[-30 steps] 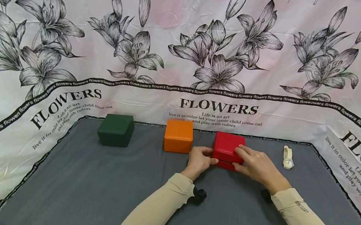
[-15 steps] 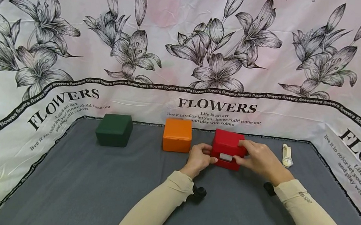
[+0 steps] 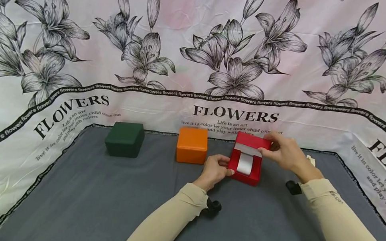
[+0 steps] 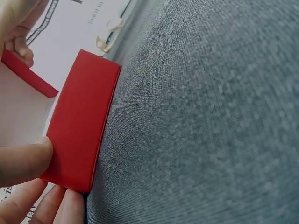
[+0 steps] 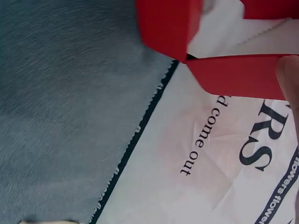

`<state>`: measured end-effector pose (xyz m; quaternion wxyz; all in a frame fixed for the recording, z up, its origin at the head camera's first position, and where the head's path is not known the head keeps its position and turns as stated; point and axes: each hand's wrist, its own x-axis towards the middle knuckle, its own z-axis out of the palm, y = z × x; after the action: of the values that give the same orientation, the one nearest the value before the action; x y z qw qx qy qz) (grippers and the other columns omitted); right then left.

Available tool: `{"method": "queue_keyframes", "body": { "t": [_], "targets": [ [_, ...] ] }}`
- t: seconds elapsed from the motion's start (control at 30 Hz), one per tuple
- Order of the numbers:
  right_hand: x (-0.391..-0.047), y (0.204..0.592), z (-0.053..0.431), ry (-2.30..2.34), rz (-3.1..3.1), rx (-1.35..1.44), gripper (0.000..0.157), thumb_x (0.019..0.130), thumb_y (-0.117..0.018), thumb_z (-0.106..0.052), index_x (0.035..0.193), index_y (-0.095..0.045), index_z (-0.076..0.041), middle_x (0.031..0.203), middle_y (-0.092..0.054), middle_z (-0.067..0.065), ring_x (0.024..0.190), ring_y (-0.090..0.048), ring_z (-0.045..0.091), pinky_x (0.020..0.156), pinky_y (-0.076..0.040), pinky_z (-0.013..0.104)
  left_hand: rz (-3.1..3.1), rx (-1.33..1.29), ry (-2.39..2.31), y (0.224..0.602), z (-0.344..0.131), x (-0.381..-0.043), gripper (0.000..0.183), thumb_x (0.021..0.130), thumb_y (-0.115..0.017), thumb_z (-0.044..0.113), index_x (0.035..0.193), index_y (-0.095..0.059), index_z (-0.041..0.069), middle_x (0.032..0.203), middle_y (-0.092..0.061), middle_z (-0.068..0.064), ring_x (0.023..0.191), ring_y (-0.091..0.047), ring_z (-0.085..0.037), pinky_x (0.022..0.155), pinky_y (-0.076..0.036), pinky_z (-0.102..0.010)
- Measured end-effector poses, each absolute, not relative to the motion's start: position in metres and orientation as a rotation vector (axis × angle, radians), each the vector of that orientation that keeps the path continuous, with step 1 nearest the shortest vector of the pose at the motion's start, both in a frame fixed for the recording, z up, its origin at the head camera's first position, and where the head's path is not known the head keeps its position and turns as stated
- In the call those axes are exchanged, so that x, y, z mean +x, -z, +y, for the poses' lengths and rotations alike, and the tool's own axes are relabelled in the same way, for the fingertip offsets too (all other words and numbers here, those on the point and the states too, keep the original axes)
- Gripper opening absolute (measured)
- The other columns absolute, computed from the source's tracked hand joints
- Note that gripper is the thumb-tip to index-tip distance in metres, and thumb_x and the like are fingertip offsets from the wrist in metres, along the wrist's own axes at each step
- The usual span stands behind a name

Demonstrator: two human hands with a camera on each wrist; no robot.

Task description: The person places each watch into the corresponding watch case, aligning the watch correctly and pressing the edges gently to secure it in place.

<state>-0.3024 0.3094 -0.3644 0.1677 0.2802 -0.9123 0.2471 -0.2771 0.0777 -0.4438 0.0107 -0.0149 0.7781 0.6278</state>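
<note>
A red watch box (image 3: 251,180) stands with its lid raised in the head view, a white cushion (image 3: 244,164) showing inside. My left hand (image 3: 212,172) holds the base at its near left corner. In the left wrist view that thumb lies on the red front (image 4: 81,121), the fingers under its end. Thumb and fingers of my right hand (image 3: 284,154) pinch the right edge of the lid (image 3: 252,139), which leans back. Behind the right hand a pale wristwatch (image 3: 311,160) is mostly hidden; its strap (image 4: 109,35) shows in the left wrist view.
An orange box (image 3: 191,146) stands closed just left of the red one. Farther left is a closed dark green box (image 3: 124,139). A grey cloth (image 3: 103,202) covers the table, and a flower-printed white cloth (image 3: 171,61) rises behind it.
The red box's lid has swung up and back with my right hand, uncovering the white cushion. The left hand has stayed at the base. The right hand now covers most of the watch.
</note>
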Motion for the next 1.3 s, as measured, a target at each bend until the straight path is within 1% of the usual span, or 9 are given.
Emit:
{"method": "queue_keyframes", "body": {
  "t": [0.13,0.2,0.37,0.5,0.67,0.9,1.0,1.13,1.3],
  "targets": [
    [-0.309,0.359,0.312,-0.739,-2.595,0.786,0.036,0.086,-0.072,-0.022,0.116,-0.061,-0.006,0.097,-0.069,0.011,0.077,-0.063,0.020,0.066,-0.051,0.035,2.429,-0.028,-1.961,0.443,0.079,-0.277,0.035,0.071,-0.082,0.000,0.103,-0.070,0.007,0.088,-0.066,-0.002,0.077,-0.059,-0.014,0.068,-0.053,-0.027],
    [-0.314,0.358,0.313,-0.759,-2.601,0.794,0.035,0.087,-0.071,-0.022,0.117,-0.060,-0.005,0.099,-0.068,0.013,0.078,-0.063,0.022,0.066,-0.051,0.034,2.436,-0.031,-1.956,0.443,0.079,-0.276,0.034,0.071,-0.082,0.000,0.102,-0.070,0.007,0.088,-0.066,-0.002,0.077,-0.059,-0.014,0.067,-0.053,-0.027],
    [-0.323,0.352,0.315,-0.838,-2.622,0.768,0.036,0.088,-0.070,-0.021,0.118,-0.060,-0.004,0.105,-0.064,0.013,0.077,-0.063,0.023,0.058,-0.049,0.030,2.458,-0.026,-1.942,0.441,0.079,-0.274,0.035,0.070,-0.083,0.001,0.101,-0.069,0.007,0.088,-0.066,-0.004,0.075,-0.059,-0.014,0.067,-0.053,-0.026],
    [-0.327,0.348,0.314,-0.888,-2.636,0.710,0.036,0.088,-0.070,-0.018,0.120,-0.060,-0.005,0.109,-0.059,0.013,0.072,-0.063,0.023,0.053,-0.049,0.029,2.456,-0.022,-1.946,0.440,0.080,-0.273,0.036,0.070,-0.083,0.000,0.102,-0.067,0.007,0.088,-0.065,-0.005,0.074,-0.059,-0.014,0.067,-0.053,-0.026],
    [-0.329,0.348,0.313,-1.001,-2.692,0.602,0.039,0.089,-0.069,-0.018,0.126,-0.058,-0.007,0.110,-0.058,0.012,0.069,-0.066,0.024,0.055,-0.051,0.031,2.457,-0.037,-1.933,0.441,0.081,-0.272,0.036,0.071,-0.083,0.000,0.102,-0.066,0.008,0.091,-0.064,-0.006,0.075,-0.058,-0.015,0.068,-0.053,-0.027],
    [-0.330,0.347,0.314,-1.027,-2.739,0.583,0.045,0.091,-0.067,-0.028,0.129,-0.055,-0.008,0.105,-0.059,0.015,0.068,-0.066,0.026,0.056,-0.050,0.032,2.463,-0.021,-1.934,0.443,0.080,-0.269,0.037,0.071,-0.083,0.001,0.103,-0.066,0.008,0.092,-0.064,-0.006,0.076,-0.058,-0.014,0.067,-0.053,-0.027],
    [-0.328,0.346,0.314,-1.025,-2.747,0.577,0.047,0.091,-0.066,-0.031,0.130,-0.055,-0.007,0.108,-0.058,0.015,0.068,-0.066,0.025,0.055,-0.050,0.032,2.461,-0.005,-1.938,0.443,0.079,-0.268,0.037,0.071,-0.082,0.000,0.103,-0.065,0.007,0.093,-0.064,-0.006,0.077,-0.058,-0.014,0.068,-0.053,-0.027],
    [-0.326,0.348,0.313,-1.026,-2.749,0.540,0.047,0.091,-0.066,-0.030,0.131,-0.054,-0.007,0.113,-0.056,0.015,0.070,-0.065,0.024,0.056,-0.051,0.032,2.460,0.018,-1.924,0.443,0.078,-0.266,0.037,0.071,-0.082,0.000,0.104,-0.065,0.007,0.093,-0.064,-0.006,0.079,-0.057,-0.013,0.069,-0.052,-0.027],
    [-0.317,0.347,0.314,-1.018,-2.753,0.484,0.052,0.093,-0.064,-0.031,0.137,-0.048,-0.008,0.126,-0.053,0.015,0.081,-0.064,0.026,0.063,-0.052,0.034,2.485,0.071,-1.883,0.442,0.075,-0.265,0.037,0.072,-0.082,0.002,0.105,-0.064,0.006,0.094,-0.065,-0.007,0.080,-0.059,-0.013,0.071,-0.052,-0.027]
  ]
}}
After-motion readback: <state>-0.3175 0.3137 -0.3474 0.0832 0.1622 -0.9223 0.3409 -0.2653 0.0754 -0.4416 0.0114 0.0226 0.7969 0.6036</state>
